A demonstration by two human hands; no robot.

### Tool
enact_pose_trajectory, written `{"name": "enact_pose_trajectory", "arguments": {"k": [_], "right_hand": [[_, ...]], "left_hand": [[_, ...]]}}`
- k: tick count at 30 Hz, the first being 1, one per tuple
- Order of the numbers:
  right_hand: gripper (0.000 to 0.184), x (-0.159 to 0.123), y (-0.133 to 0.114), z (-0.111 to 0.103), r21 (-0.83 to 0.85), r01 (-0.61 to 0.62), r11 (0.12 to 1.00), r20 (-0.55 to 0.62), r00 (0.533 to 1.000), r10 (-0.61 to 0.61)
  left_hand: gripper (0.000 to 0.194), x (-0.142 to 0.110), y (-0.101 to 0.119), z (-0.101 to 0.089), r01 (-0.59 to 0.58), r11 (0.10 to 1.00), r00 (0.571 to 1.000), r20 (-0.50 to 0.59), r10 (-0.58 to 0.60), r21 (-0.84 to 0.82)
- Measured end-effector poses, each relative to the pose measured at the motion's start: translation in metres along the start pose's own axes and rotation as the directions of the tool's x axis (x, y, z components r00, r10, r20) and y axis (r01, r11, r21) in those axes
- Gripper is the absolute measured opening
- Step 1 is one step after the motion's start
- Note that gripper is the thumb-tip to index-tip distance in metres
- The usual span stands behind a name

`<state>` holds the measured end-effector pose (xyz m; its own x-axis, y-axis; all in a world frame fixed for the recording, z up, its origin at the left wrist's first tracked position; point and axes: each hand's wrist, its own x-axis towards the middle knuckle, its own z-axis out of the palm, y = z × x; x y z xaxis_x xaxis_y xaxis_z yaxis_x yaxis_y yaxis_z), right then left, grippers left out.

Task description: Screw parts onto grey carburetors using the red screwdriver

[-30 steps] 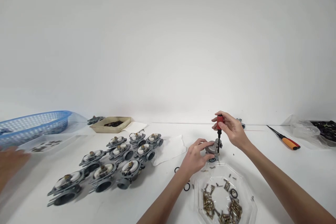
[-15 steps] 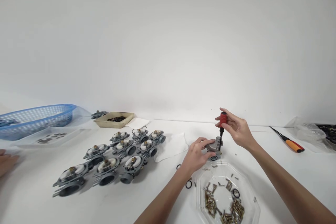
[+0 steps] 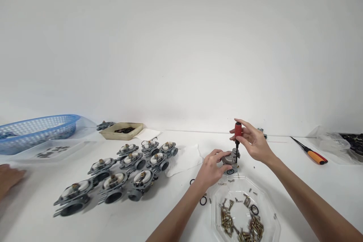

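With my left hand (image 3: 212,168) I grip a grey metal carburetor (image 3: 228,159) on the white table, fingers over its top and thumb on the near side. My right hand (image 3: 253,141) is closed round the red handle of a screwdriver (image 3: 238,130). The screwdriver stands upright, its dark shaft reaching down to the carburetor's right side; the exact tip contact is too small to make out. Just in front lies a clear octagonal tray (image 3: 273,230) with brass-coloured screws (image 3: 227,221) and a black rubber ring (image 3: 254,209).
Several opened carburetors (image 3: 113,185) stand to the left. Behind them are a cream tray (image 3: 106,135) of dark parts, a blue basket (image 3: 68,123) and a shallow clear tray (image 3: 76,144). Orange-handled pliers (image 3: 314,155) lie right. Another person's hand (image 3: 10,179) shows at the left edge.
The screwdriver and my right hand have shifted very slightly; both hands keep their holds. At the left edge, the other person's hand reaches a little farther into view.
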<state>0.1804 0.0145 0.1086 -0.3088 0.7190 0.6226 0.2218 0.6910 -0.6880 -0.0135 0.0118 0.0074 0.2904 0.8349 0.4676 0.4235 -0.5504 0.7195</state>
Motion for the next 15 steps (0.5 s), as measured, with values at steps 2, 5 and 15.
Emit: {"name": "enact_pose_trajectory", "arguments": {"k": [2,5,15], "right_hand": [[0.048,0.000,0.000,-0.002,-0.003,0.018,1.000,0.037,0.999,-0.018],[0.047,0.002,0.002,-0.005,-0.183,0.041,0.982,-0.058,0.997,-0.053],[0.045,0.005,0.001,-0.011,-0.179,0.026,0.984,-0.026,0.999,-0.031]], "left_hand": [[0.041,0.000,0.001,0.000,0.001,1.000,1.000,-0.004,-0.001,-0.001],[0.040,0.000,0.004,-0.001,0.003,1.000,1.000,-0.013,-0.003,-0.006],[0.040,-0.001,0.005,-0.003,0.005,1.000,1.000,0.003,-0.005,-0.029]]}}
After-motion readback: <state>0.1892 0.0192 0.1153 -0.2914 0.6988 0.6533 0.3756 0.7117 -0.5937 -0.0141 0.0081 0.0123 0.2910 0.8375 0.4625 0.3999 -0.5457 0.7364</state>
